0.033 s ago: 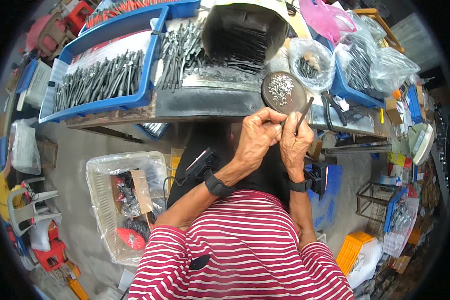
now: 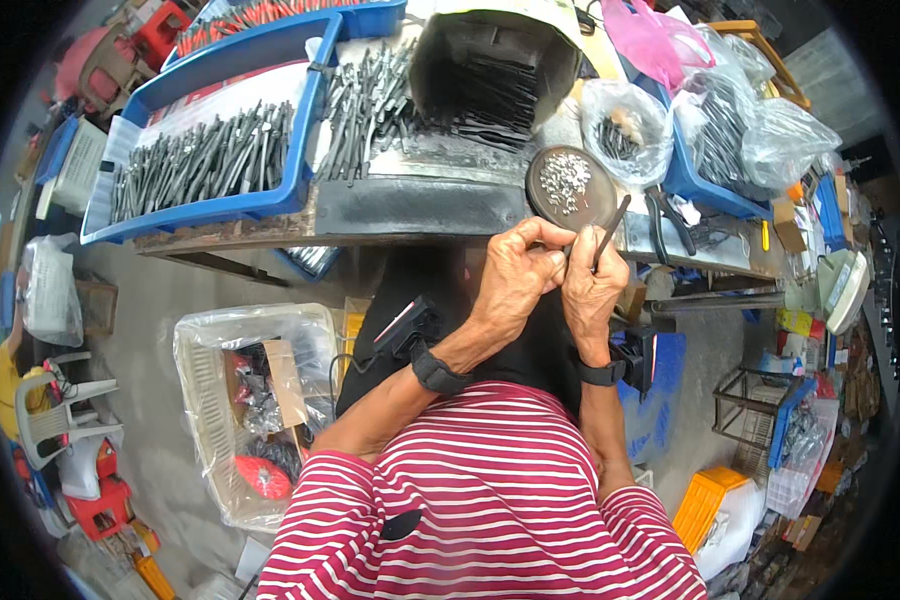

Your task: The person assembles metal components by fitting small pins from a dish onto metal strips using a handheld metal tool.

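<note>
My right hand (image 2: 595,285) is closed around a slim dark rod-like piece (image 2: 615,232), its upper end slanting up past the fingers. My left hand (image 2: 515,280) meets it just to the left, thumb and forefinger pinched together; whatever sits between those fingertips is too small or hidden to make out. Both hands are over the table's near edge. Right beyond them lies a round dark dish (image 2: 602,205) holding many tiny silvery metal pieces (image 2: 565,178). A pair of dark-handled pliers (image 2: 667,222) rests to the right of the dish.
On the table stand a blue tray (image 2: 305,150) of dark rod-like parts, a loose pile of similar parts (image 2: 367,110), a dark open container (image 2: 425,60) and a clear bag (image 2: 645,120). A plastic-lined basket (image 2: 195,400) sits on the floor at left; an orange crate (image 2: 705,505) is at right.
</note>
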Motion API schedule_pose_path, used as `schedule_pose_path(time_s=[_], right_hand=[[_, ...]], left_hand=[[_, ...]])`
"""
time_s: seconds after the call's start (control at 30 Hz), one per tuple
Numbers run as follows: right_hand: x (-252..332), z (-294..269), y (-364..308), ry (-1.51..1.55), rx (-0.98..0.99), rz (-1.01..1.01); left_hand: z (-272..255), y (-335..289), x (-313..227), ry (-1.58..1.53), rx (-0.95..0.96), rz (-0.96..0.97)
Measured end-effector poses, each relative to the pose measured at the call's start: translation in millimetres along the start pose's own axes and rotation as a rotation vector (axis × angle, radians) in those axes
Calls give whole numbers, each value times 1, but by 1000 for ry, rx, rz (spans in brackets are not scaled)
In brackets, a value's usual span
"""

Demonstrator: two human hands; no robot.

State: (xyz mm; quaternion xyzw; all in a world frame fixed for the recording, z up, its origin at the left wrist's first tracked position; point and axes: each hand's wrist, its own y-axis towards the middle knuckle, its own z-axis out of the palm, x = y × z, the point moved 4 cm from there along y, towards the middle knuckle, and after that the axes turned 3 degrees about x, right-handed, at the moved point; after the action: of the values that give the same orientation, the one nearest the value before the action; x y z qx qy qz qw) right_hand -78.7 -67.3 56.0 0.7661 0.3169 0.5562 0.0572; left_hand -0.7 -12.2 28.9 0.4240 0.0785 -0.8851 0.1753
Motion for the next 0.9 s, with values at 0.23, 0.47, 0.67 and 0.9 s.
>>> schedule_pose_path(time_s=[0.23, 0.47, 0.67, 0.9], right_hand=[[-13, 2, -2, 248, 140, 206], [-18, -2, -2, 449, 155, 289], [-20, -1, -6, 521, 202, 344], [-27, -3, -9, 564, 170, 386]], left_hand=[[-17, 1, -25, 134, -58, 53], [-66, 13, -89, 639, -404, 430], [-105, 31, -125, 1020, -720, 772], [-118, 49, -120, 1498, -831, 786]])
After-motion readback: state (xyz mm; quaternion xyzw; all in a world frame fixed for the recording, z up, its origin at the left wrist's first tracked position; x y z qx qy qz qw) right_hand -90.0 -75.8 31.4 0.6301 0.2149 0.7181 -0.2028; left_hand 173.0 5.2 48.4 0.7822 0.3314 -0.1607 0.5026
